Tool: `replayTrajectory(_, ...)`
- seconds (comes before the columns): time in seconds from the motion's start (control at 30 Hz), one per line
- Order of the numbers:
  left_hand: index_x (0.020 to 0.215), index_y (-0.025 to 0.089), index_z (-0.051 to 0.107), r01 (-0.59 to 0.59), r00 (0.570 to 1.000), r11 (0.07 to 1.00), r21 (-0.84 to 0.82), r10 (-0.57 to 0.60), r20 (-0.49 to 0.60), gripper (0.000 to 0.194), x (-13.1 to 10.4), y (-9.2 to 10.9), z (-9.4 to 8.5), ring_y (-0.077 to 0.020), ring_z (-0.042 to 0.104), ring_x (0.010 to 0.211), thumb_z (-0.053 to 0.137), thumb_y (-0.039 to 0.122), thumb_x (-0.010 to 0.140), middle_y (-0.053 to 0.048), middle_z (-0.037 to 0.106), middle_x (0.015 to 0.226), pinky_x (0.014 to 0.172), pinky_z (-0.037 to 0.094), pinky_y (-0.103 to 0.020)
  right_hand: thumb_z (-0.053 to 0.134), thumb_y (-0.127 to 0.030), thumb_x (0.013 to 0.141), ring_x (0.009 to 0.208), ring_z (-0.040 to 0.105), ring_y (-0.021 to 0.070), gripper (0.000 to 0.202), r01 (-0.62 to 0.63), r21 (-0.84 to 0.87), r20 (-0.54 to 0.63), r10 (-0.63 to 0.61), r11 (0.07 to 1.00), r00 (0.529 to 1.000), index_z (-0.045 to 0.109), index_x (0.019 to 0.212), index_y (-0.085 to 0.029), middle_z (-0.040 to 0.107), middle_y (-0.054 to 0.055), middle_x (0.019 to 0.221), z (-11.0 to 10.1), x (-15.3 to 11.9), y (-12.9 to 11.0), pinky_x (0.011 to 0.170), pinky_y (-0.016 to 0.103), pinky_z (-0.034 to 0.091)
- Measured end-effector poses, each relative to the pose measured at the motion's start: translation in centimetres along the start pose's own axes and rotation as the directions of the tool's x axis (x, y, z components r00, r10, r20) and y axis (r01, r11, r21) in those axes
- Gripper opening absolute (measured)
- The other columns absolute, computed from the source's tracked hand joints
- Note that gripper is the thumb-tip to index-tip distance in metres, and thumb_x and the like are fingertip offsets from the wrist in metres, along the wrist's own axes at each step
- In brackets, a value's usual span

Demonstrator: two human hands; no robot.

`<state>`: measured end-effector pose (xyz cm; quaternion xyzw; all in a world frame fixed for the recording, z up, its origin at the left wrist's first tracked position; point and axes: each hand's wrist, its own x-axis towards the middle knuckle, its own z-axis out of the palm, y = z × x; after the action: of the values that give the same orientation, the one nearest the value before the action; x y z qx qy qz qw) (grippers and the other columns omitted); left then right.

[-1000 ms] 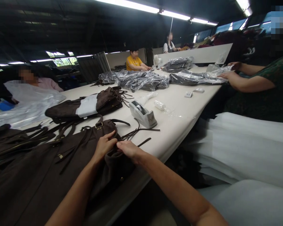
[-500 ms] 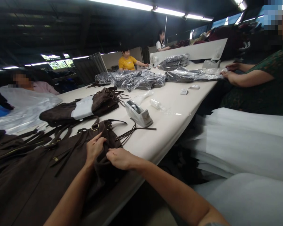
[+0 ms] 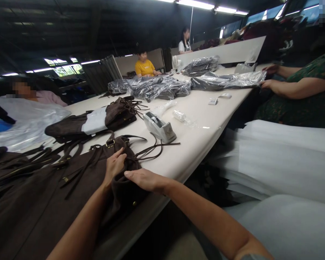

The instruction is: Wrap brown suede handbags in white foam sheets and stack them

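Note:
A large dark brown bag (image 3: 70, 191) with straps, buckles and brass studs lies along the near edge of the white table (image 3: 195, 144). My left hand (image 3: 116, 166) is closed on the fabric near the bag's right end, just below a buckle. Right beside it, my right hand (image 3: 142, 179) pinches a fold of the same end, thumb on top and fingers partly hidden under the cloth. Thin cords (image 3: 154, 148) trail from the bag onto the table. A grey tape dispenser (image 3: 159, 128) stands just beyond them.
Behind lies another brown bag (image 3: 119, 115) with a white wrap (image 3: 94, 121). Plastic-wrapped bags (image 3: 159, 87) sit farther back. White sheets (image 3: 284, 155) are stacked at the right. A person's hands (image 3: 269, 77) hold a wrapped bag; other people are around the table.
Both my hands have shifted slightly to the right with the bag's end, still on the fabric. The person at the right has pulled the wrapped bag's plastic slightly right.

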<state>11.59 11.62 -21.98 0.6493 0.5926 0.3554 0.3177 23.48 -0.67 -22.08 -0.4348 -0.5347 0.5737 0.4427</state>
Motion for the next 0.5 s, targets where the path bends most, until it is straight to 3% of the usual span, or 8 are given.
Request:
replayTrajectory(0.13, 0.101, 0.015, 0.072, -0.049, 0.998, 0.998, 0.039, 0.047, 0.047, 0.033, 0.2, 0.0, 0.3, -0.0243, 0.061, 0.112, 0.056, 0.032, 0.078, -0.009, 0.073, 0.106, 0.096, 0.046, -0.028, 0.037, -0.045, 0.101, 0.093, 0.064, 0.0214, 0.044, 0.053, -0.276, -0.036, -0.065, 0.960, 0.997, 0.072, 0.100, -0.017, 0.071, 0.005, 0.093, 0.3, -3.1, -0.8, 0.081, 0.029, 0.046)
replayTrajectory(0.23, 0.083, 0.018, 0.072, -0.054, 0.996, 0.993, 0.100, 0.047, 0.075, 0.033, 0.3, 0.1, 0.3, -0.0267, 0.064, 0.101, 0.051, 0.044, 0.084, -0.009, 0.075, 0.091, 0.091, 0.048, -0.031, 0.043, -0.051, 0.098, 0.099, 0.065, 0.0246, 0.043, 0.023, -0.365, -0.156, -0.086, 0.931, 0.984, 0.063, 0.122, -0.021, 0.071, 0.007, 0.105, 1.6, -5.2, -1.2, 0.083, 0.031, 0.045)
replayTrajectory(0.3, 0.071, 0.018, 0.068, -0.043, 0.997, 0.987, 0.154, 0.032, 0.070, 0.041, 0.2, 0.2, 0.4, -0.0276, 0.065, 0.087, 0.046, 0.049, 0.087, -0.009, 0.072, 0.078, 0.083, 0.050, -0.034, 0.047, -0.057, 0.094, 0.098, 0.065, 0.0260, 0.048, 0.007, -0.391, -0.252, -0.114, 0.920, 0.961, 0.059, 0.125, -0.022, 0.070, 0.009, 0.106, 2.9, -6.3, -0.8, 0.082, 0.033, 0.046)
replayTrajectory(0.4, 0.069, 0.018, 0.066, -0.020, 1.000, 0.975, 0.223, 0.022, -0.008, 0.046, -0.1, 0.6, 1.0, -0.0290, 0.064, 0.089, 0.038, 0.048, 0.090, -0.012, 0.072, 0.082, 0.083, 0.048, -0.035, 0.052, -0.058, 0.092, 0.095, 0.063, 0.0248, 0.041, 0.034, -0.410, -0.400, -0.213, 0.911, 0.891, 0.063, 0.109, -0.022, 0.069, 0.008, 0.098, 5.0, -7.1, 0.4, 0.084, 0.034, 0.045)
replayTrajectory(0.5, 0.080, 0.016, 0.069, 0.033, 0.992, 0.961, 0.274, 0.002, -0.127, 0.046, -0.3, 1.3, 2.0, -0.0325, 0.064, 0.099, 0.032, 0.042, 0.093, -0.017, 0.072, 0.098, 0.087, 0.046, -0.040, 0.056, -0.056, 0.091, 0.092, 0.061, 0.0232, 0.036, 0.068, -0.402, -0.549, -0.300, 0.913, 0.780, 0.063, 0.094, -0.021, 0.067, 0.007, 0.091, 7.0, -7.2, 1.8, 0.085, 0.034, 0.044)
